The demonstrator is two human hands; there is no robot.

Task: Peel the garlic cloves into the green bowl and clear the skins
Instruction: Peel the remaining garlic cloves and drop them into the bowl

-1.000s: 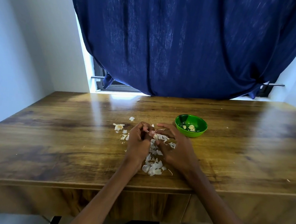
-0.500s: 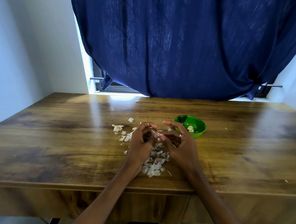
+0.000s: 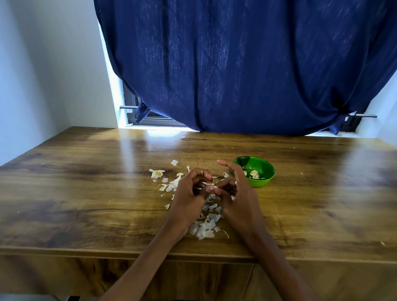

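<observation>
My left hand [image 3: 190, 191] and my right hand [image 3: 236, 193] meet above the middle of the wooden table [image 3: 76, 190], fingertips together. Between them they pinch a small garlic clove [image 3: 210, 185], mostly hidden by the fingers. My right index finger sticks out straight toward the far side. A pile of white garlic skins [image 3: 206, 226] lies under and in front of my hands. More skins [image 3: 157, 173] are scattered to the left. The green bowl [image 3: 264, 176] stands just right of my right hand and holds a few peeled cloves [image 3: 253, 174].
A dark blue curtain [image 3: 243, 60] hangs over the window behind the table. White walls close in on the left and right. The table's front edge [image 3: 72, 250] runs just below my wrists. Tiny skin flecks dot the right side of the tabletop.
Both hands have lifted slightly off the skin pile and stayed together on the clove. My right index finger has straightened out. The view has tipped down a little.
</observation>
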